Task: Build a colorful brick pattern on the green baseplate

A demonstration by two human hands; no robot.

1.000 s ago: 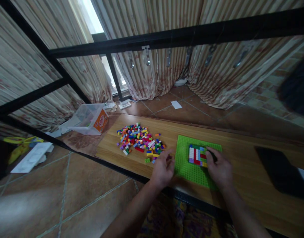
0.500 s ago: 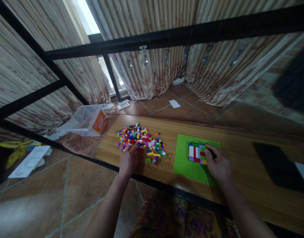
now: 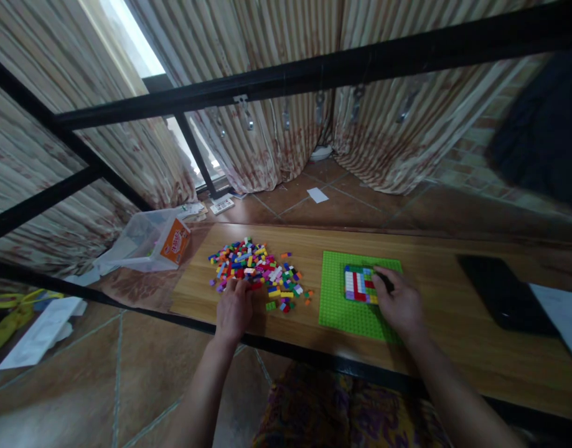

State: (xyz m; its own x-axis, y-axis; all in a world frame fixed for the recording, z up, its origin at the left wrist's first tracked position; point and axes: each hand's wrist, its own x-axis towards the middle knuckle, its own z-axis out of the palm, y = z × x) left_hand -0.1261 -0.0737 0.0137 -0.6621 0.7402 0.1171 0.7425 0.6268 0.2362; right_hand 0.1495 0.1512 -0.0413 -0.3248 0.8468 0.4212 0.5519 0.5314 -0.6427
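My left hand rests at the near edge of a loose pile of small coloured toy bricks. Its fingers curl down among the bricks beside a red brick, and what lies under the fingertips is hidden. On the right, a green baseplate carries a low block of joined bricks in white, red, blue, purple and other colours. My right hand is bent over the right side of this block, thumb and fingers drawn together. It covers part of the block, and anything between the fingertips is too small to make out.
A dark flat object and white paper lie at the right of the wooden table. Beyond the left end stands a clear plastic box with an orange label. A black metal bar with hanging clips crosses above.
The whole view has shifted and tilted slightly. My left hand keeps to the near edge of the pile, and my right hand remains over the right side of the brick block.
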